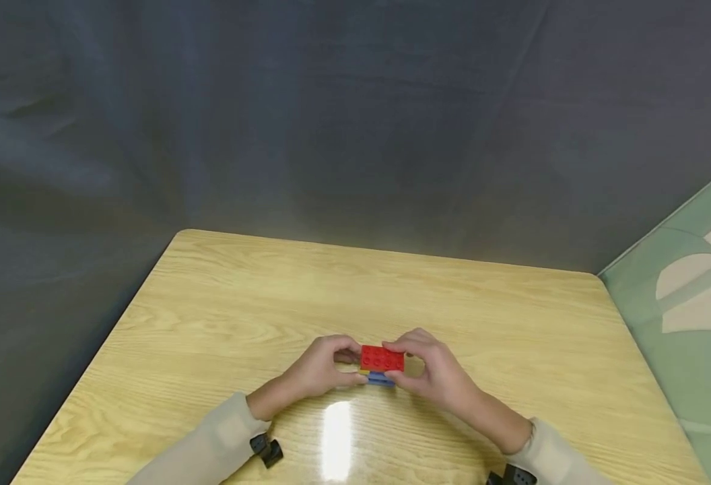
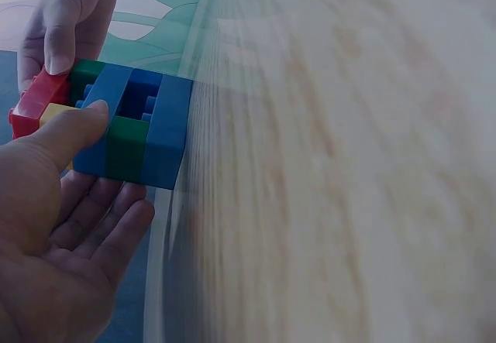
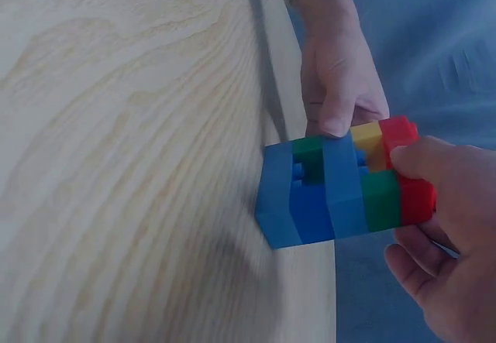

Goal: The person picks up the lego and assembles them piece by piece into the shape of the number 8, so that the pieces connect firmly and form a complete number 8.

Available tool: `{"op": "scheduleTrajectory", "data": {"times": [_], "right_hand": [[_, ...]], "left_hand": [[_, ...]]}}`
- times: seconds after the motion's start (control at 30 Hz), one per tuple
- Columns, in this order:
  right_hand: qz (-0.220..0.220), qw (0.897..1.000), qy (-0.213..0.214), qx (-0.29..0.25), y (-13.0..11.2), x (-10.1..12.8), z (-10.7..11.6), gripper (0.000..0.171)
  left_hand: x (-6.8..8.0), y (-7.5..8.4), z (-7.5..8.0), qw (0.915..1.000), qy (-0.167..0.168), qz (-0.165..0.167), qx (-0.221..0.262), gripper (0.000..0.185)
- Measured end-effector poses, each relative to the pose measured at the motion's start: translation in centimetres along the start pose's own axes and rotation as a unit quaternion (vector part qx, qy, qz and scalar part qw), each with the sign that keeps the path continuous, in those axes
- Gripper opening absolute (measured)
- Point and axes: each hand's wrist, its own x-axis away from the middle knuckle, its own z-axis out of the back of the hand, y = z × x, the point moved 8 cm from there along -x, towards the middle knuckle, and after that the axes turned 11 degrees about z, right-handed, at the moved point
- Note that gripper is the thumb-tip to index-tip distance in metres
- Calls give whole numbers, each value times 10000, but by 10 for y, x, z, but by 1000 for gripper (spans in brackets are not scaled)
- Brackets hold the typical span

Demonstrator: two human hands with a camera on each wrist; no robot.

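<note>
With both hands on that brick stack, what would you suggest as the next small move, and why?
Probably lower the brick stack onto the table: the left hand and right hand pinch its ends, and the wrist views suggest it is off the surface.

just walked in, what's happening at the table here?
A person holds a small stack of toy bricks between both hands over a wooden table. The left hand and right hand each pinch one end. The top brick is red; the wrist views show blue, green and yellow bricks beneath it. The head view does not settle whether the stack touches the table.
</note>
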Motion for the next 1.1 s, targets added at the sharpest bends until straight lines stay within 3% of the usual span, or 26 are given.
{"op": "scheduleTrajectory", "data": {"times": [0.7,1.1], "right_hand": [[-599,9974,-396,41,5,0,1,38],[-623,9969,-453,132,3,1,2,41]], "left_hand": [[-3,2,-3,10000,-53,16,-76,30],[-3,6,-4,9997,-140,51,-179,29]]}}
